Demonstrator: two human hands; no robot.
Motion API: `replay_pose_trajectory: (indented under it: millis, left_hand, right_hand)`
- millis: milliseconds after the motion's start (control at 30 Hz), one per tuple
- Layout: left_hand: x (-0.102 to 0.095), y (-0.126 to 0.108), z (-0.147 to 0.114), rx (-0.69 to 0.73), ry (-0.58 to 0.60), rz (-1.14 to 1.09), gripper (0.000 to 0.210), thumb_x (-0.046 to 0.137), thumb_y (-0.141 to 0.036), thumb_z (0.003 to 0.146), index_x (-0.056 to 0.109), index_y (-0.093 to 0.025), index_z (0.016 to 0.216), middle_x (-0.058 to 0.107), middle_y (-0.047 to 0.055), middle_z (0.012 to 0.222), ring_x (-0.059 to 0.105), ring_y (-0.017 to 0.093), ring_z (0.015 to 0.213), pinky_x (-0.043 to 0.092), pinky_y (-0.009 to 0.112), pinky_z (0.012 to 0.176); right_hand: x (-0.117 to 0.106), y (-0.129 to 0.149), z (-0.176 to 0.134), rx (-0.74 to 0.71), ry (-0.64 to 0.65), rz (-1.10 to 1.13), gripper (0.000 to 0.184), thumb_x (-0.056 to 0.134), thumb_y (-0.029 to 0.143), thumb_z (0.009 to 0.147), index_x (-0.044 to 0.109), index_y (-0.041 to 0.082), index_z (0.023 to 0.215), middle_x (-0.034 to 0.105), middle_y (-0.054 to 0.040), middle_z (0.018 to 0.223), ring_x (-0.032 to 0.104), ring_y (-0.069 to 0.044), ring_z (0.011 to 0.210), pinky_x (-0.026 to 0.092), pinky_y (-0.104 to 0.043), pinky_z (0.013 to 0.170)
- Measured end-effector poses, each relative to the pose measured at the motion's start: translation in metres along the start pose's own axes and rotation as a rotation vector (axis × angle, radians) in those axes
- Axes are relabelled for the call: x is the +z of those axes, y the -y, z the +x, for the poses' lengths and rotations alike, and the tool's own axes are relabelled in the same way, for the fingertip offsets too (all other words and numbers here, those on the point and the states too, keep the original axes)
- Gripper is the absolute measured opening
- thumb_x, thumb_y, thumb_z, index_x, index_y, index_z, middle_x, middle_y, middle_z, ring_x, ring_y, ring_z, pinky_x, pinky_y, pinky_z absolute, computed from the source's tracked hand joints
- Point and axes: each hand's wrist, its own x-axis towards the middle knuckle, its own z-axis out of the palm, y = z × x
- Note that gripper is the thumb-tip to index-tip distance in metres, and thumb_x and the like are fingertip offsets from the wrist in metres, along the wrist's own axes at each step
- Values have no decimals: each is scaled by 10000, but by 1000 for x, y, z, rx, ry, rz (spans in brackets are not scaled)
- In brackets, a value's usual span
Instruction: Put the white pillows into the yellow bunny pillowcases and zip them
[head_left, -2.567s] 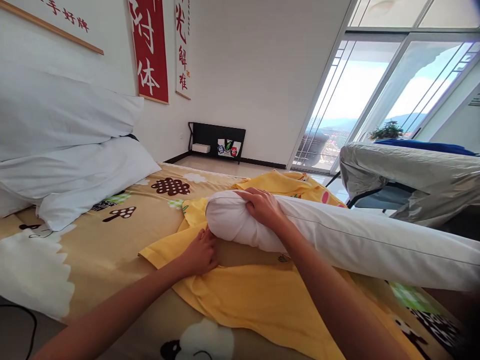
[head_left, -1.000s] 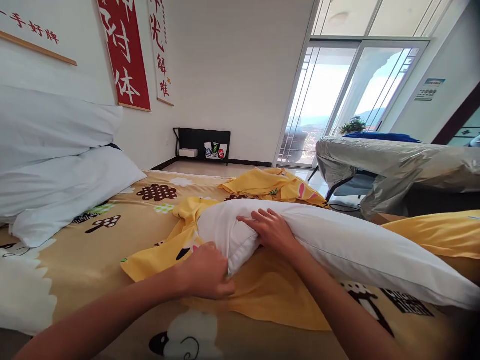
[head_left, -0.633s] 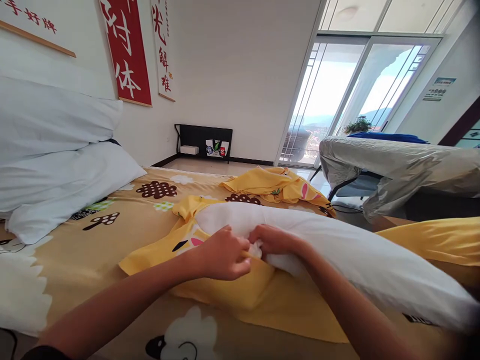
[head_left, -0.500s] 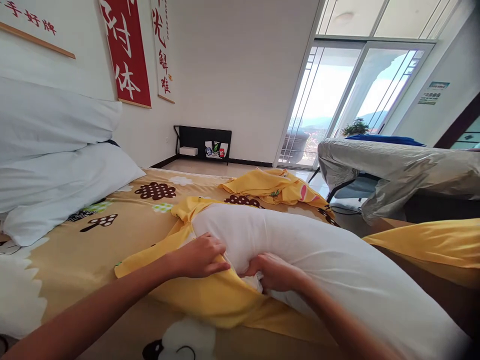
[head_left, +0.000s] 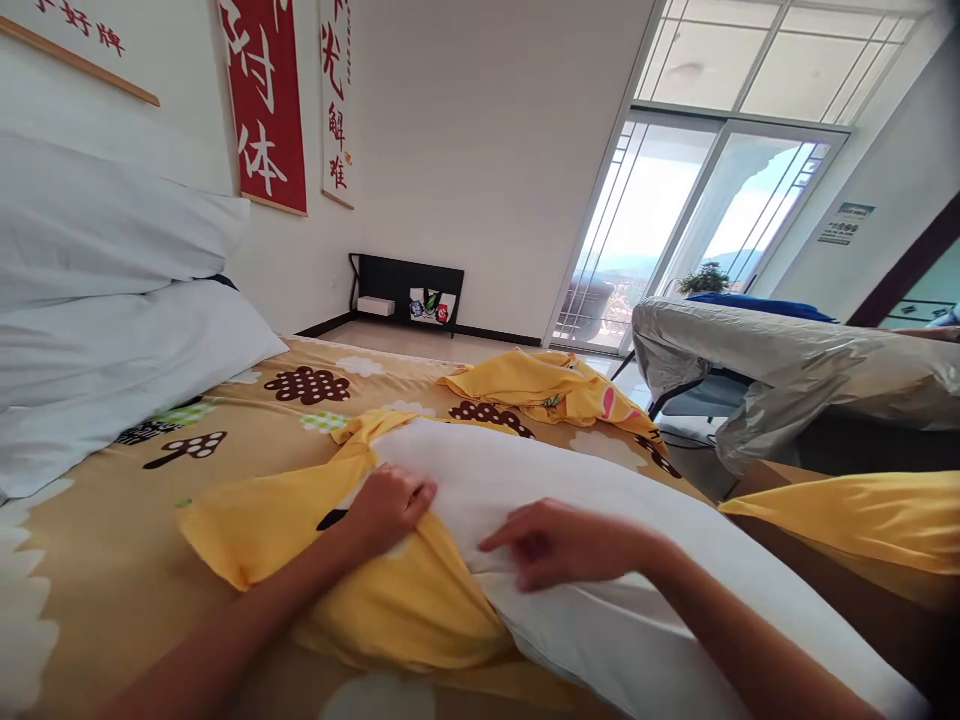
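Observation:
A white pillow lies across the bed with its left end inside a yellow pillowcase. My left hand is closed on the rim of the pillowcase's opening, fingers curled over the cloth. Just above the pillow's white surface is my right hand, slightly blurred, with the index finger stretched out and the other fingers partly bent. Nothing shows in it. The pillow's covered end is hidden by the yellow cloth.
Two white pillows are stacked at the left. Another yellow cloth lies crumpled on the patterned bedsheet. More yellow fabric is at the right edge. Beyond stands a plastic-covered table.
My right hand has come out of the pillowcase opening, letting go of the pillow. My left hand has moved slightly left with the pillowcase rim, and the case's corner spreads further left.

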Motion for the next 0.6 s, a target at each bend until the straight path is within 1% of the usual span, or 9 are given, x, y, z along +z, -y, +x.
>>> replay_pose_trajectory:
  millis: [33,67,133,200,300,367,433,533,600]
  left_hand:
    - [4,5,-6,-24,2,13,446,321,-335,976,598,-163,672,668,74,686,595,198,679,362,342,741]
    - [8,7,-13,-26,7,27,448,305,-326,978,609,-163,692,674,79,706,606,209,705,368,353,753]
    - [13,4,-23,-26,11,49,443,289,-314,975,620,-164,723,679,88,738,618,226,739,379,368,758]
    - [14,-1,-29,-55,18,40,431,292,-307,968,617,-167,722,678,88,744,621,230,745,389,358,726]
    - [0,-2,-28,-91,78,-44,357,362,-306,937,600,-178,705,663,66,735,606,204,703,395,314,644]
    - [-18,4,-15,-73,61,-47,284,404,-284,912,609,-179,746,664,70,809,604,196,756,424,303,670]
    - [-37,13,7,-91,-11,98,220,433,-251,880,638,-173,897,658,102,988,595,228,935,448,334,802]
    - [-58,29,51,-205,-51,334,391,478,-223,830,583,-144,1198,572,168,1253,502,315,1173,401,461,958]
    - [-65,36,78,-270,-18,365,442,508,-201,805,576,-123,1234,561,204,1278,493,356,1202,392,519,967]
  right_hand:
    - [-19,-13,4,78,-36,81,397,617,380,830,664,259,1205,709,3,903,652,-128,784,480,-204,717]
    - [-33,-27,12,202,-126,98,459,587,433,850,625,241,1265,709,-29,988,656,-161,868,484,-242,777]
    - [-47,-53,33,474,-322,13,539,537,494,871,570,205,1325,655,-100,1202,602,-241,1098,442,-334,929]
    - [-38,-72,55,633,-360,-39,533,537,511,859,620,159,1250,637,-161,1231,570,-322,1159,425,-428,949]
    - [-10,-84,72,755,-312,-40,513,478,576,863,722,141,983,711,-173,1038,657,-330,992,487,-416,803]
    - [1,-82,70,789,-341,-57,549,453,611,858,720,138,941,714,-177,1025,668,-318,959,490,-384,752]
    - [-1,-70,59,796,-413,-100,555,469,625,839,703,142,982,701,-173,1074,651,-319,1001,475,-378,772]
    - [-14,-40,37,788,-527,-204,547,464,641,837,699,171,990,705,-149,1065,641,-321,1009,456,-383,799]
    - [-21,-16,22,782,-577,-290,545,450,645,854,704,188,1008,719,-139,1023,653,-315,970,454,-382,789]
